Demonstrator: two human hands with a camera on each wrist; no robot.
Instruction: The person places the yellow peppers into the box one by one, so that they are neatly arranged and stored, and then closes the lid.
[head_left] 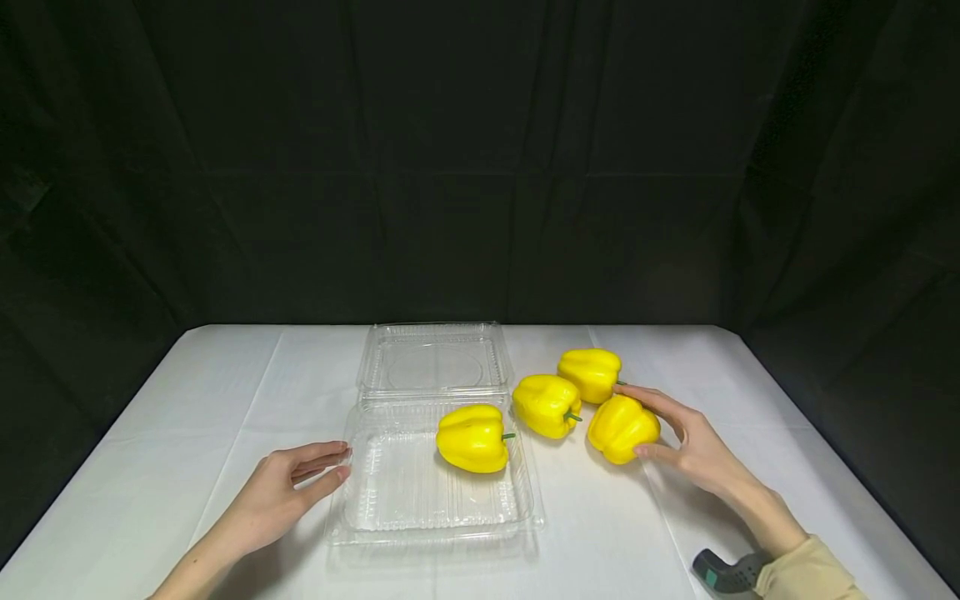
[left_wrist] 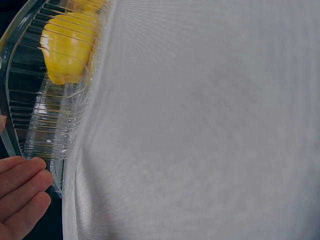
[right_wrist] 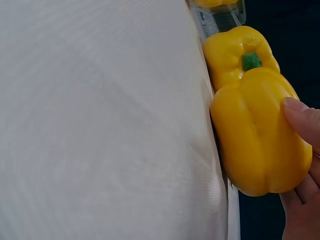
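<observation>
A clear plastic clamshell container (head_left: 442,533) lies unfolded, with one yellow bell pepper (head_left: 472,439) in the right half of its base. At the container's left side is my left hand (head_left: 281,492), its fingers fairly straight and the tips at the rim; whether they touch it I cannot tell. My right hand (head_left: 697,446) holds another yellow bell pepper (right_wrist: 260,135) on the right, thumb on the near side and fingers around the far side. That pepper appears to sit on the table. The palm side of the right hand is partly hidden behind it.
Two more yellow bell peppers, one nearer (head_left: 545,406) and one farther (head_left: 590,375), lie between the container and my right hand. The container's lid (head_left: 435,379) lies flat behind its base. A white cloth (head_left: 600,533) covers the table; dark curtains (head_left: 465,167) surround it.
</observation>
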